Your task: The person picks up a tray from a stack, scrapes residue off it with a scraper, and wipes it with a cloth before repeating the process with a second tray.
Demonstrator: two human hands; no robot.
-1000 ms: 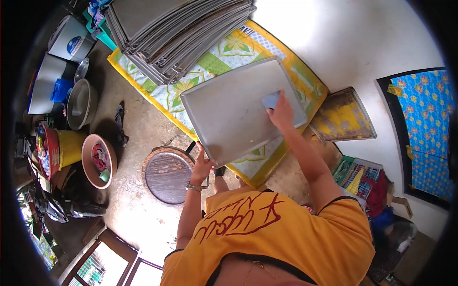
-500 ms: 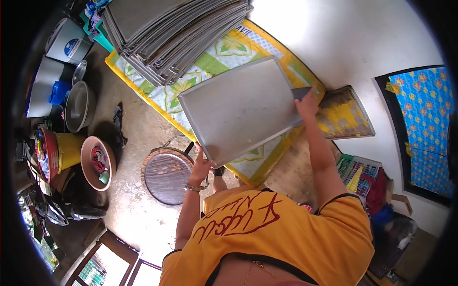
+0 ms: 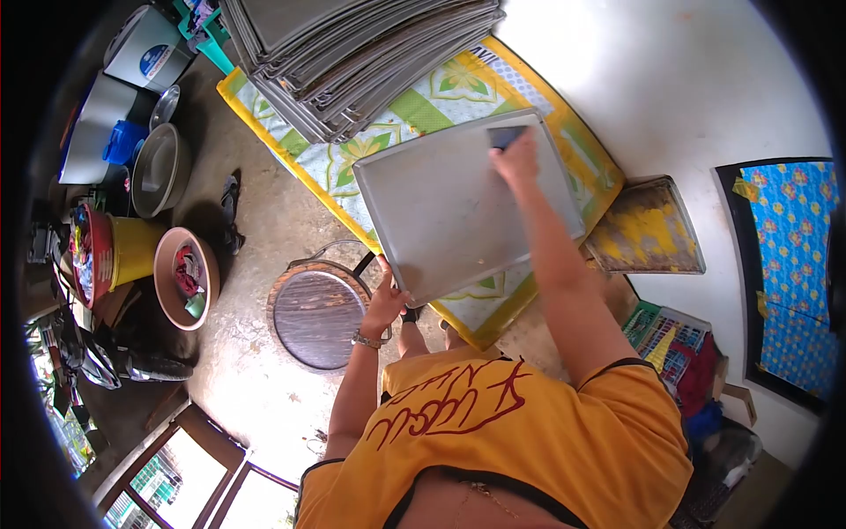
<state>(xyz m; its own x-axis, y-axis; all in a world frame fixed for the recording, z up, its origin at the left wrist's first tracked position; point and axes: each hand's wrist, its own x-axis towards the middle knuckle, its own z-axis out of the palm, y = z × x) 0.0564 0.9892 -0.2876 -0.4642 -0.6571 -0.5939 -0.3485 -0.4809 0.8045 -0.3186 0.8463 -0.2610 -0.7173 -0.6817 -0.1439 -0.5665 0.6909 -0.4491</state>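
- Orange-yellow short-sleeved shirt point(image 3: 573, 441)
- Black trim point(image 3: 617, 366) edging neckline and sleeves
- Dark red script lettering point(image 3: 469, 418) across the shirt
- Silvery metal-link wristband point(image 3: 367, 340), worn left
- Thin gold-coloured necklace point(image 3: 490, 495)

"Where's your right hand point(image 3: 518, 163)?"
"Twelve o'clock from my chest point(image 3: 458, 419), fingers point(image 3: 526, 146) gripping, arm point(image 3: 562, 273) stretched long."
"And your left hand point(image 3: 385, 304)?"
"Eleven o'clock, closer in, fingers point(image 3: 386, 275) curled, forearm point(image 3: 355, 392) aimed just past twelve."

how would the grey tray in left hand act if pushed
The tray is probably stiff: it looks flat with a raised rim. It may be slick, since its face seems smooth. Pressed near the left hand, it might tip: that corner seems to overhang the patterned cover.
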